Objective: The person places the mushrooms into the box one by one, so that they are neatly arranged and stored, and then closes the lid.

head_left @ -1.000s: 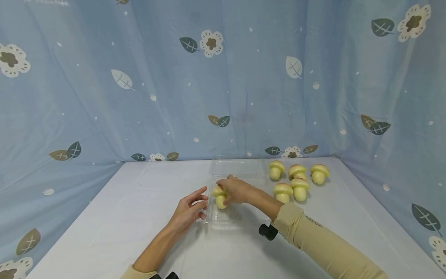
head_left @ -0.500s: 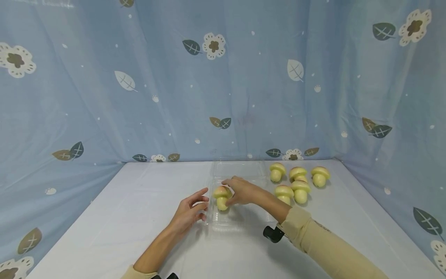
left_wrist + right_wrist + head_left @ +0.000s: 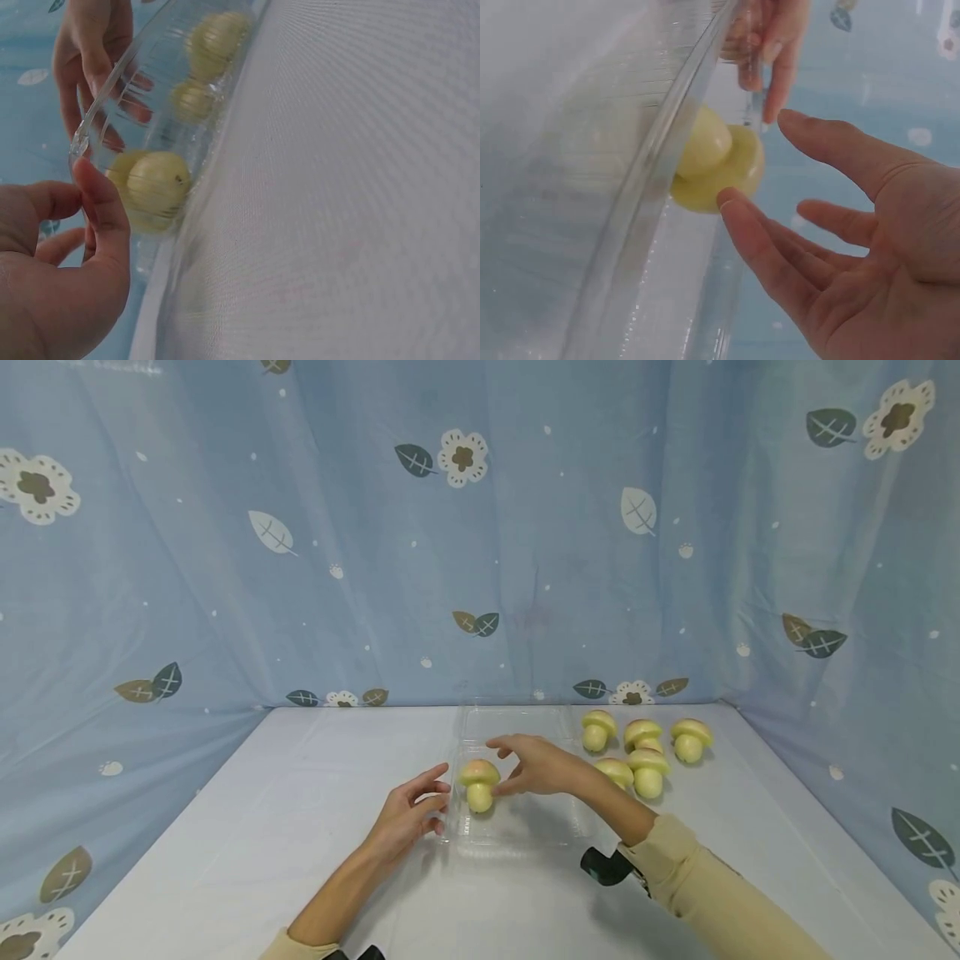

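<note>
A yellow toy mushroom (image 3: 480,785) with a pinkish cap top stands inside the left part of a clear plastic box (image 3: 525,842). My right hand (image 3: 543,766) is just right of it, fingers spread apart and holding nothing. In the right wrist view, the right hand's fingertips (image 3: 731,201) are close to the mushroom's cap (image 3: 739,176); I cannot tell whether they touch. At the box's left side, my left hand (image 3: 405,814) pinches the rim between thumb and finger, as the left wrist view (image 3: 82,180) shows.
Several more yellow toy mushrooms (image 3: 648,772) stand on the white table (image 3: 337,760) to the right of the box. The box's clear lid (image 3: 513,722) lies folded open behind it. A blue patterned curtain (image 3: 360,527) encloses the table at back and sides.
My right hand has let go of the mushroom and drawn back to the right, its fingers spreading. The mushroom stays in the box. The left hand holds its place.
</note>
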Available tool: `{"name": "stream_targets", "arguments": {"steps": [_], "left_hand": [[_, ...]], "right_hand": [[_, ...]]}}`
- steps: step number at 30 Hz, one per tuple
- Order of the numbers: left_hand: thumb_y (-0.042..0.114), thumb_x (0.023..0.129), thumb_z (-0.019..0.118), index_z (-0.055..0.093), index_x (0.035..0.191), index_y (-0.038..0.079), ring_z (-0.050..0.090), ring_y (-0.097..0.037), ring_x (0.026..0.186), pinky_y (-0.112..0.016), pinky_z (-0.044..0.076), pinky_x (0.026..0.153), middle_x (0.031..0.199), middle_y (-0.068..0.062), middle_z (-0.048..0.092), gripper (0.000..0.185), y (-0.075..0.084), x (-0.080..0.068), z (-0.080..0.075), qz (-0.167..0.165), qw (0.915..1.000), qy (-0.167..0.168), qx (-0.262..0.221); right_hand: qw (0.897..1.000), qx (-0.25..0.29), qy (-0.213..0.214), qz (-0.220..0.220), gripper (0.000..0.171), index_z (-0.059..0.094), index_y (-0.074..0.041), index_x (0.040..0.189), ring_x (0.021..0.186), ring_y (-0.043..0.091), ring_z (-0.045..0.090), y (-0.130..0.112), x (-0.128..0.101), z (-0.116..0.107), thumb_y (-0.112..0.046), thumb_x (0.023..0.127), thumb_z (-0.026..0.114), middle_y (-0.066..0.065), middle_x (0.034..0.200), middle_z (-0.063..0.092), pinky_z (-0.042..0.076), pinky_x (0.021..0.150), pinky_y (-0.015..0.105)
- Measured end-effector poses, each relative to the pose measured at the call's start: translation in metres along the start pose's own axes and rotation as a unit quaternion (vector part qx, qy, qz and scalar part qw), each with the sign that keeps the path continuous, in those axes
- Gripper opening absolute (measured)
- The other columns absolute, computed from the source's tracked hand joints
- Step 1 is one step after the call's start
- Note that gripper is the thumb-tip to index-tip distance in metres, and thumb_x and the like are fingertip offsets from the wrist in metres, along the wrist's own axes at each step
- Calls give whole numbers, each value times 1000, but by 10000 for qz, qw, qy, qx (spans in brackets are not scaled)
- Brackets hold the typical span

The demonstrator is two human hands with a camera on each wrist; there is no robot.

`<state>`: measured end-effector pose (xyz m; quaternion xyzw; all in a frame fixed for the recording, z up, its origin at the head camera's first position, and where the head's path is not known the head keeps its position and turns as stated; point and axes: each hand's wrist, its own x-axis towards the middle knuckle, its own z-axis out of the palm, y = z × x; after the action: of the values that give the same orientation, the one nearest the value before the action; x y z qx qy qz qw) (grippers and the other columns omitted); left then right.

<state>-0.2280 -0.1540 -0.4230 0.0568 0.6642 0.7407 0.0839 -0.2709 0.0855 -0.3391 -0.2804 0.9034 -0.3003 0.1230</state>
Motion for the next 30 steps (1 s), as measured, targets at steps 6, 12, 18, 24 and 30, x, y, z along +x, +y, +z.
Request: {"name": "stream_targets", "arguments": {"steps": [6, 12, 18, 24, 30], "left_hand": [[2, 95, 57, 39, 149, 6, 53, -12, 85, -19, 49, 56, 114, -6, 51, 57, -1, 1, 0, -32, 10000, 51, -24], [2, 95, 57, 39, 149, 7, 53, -12, 84, -19, 49, 56, 114, -5, 51, 57, -2, 0, -1, -38, 9999, 102, -22], [2, 95, 56, 40, 149, 7, 52, -11, 84, -20, 49, 55, 113, -5, 51, 57, -1, 0, 0, -58, 9999, 143, -30], [1, 95, 56, 41, 149, 7, 52, -11, 83, -20, 49, 55, 113, -5, 52, 56, -2, 1, 0, -67, 9999, 157, 18], [2, 94, 57, 40, 149, 7, 52, -11, 82, -19, 49, 55, 113, -5, 52, 57, -2, 1, 1, -43, 9999, 140, 66]], "right_hand": [[9986, 415, 78, -308, 65, 50, -18, 140, 96, 22, 71, 7, -10, -1, -25, 83, 79, 13, 131, 60, 60, 77, 31], [9975, 503, 145, -469, 59, 53, -20, 137, 96, 21, 71, 11, -20, -5, -27, 84, 78, 12, 127, 62, 60, 79, 32], [9978, 433, 107, -499, 56, 54, -20, 136, 97, 20, 70, 16, -31, -12, -30, 85, 77, 10, 123, 64, 59, 79, 31], [9961, 553, 103, -673, 55, 52, -19, 138, 100, 21, 70, 24, -43, -21, -31, 89, 73, 10, 123, 63, 59, 80, 29], [9952, 600, 290, -716, 57, 50, -21, 140, 101, 20, 70, 33, -54, -29, -31, 89, 73, 9, 125, 63, 58, 81, 29]]}}
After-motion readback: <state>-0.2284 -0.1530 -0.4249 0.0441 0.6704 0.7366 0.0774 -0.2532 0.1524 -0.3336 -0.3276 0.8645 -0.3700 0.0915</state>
